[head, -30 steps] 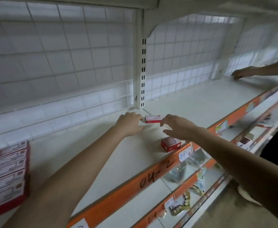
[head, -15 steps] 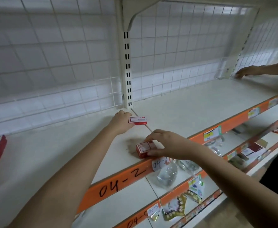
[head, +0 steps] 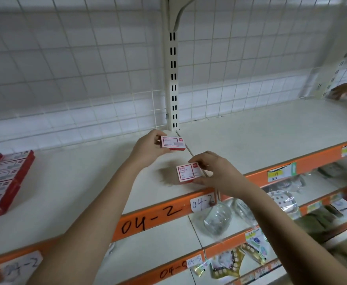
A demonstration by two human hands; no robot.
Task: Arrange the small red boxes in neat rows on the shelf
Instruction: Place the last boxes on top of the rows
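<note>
Two small red boxes held above a white shelf, one in each hand.

Largest is the white shelf [head: 261, 138] with its orange front edge [head: 152, 221] marked "04-2"; a block of red boxes [head: 3, 177] lies in rows at its far left. The left hand [head: 148, 150] pinches one red box [head: 173, 143] by its end near the slotted upright [head: 173, 79]. Just below, the right hand [head: 219, 173] grips the second red box [head: 189, 173] between curled fingers and thumb, close above the shelf front.

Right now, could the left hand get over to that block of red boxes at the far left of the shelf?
Probably yes. Bare shelf lies between the left hand and the block of red boxes, with nothing in the way; but that hand already holds a small red box.
</note>
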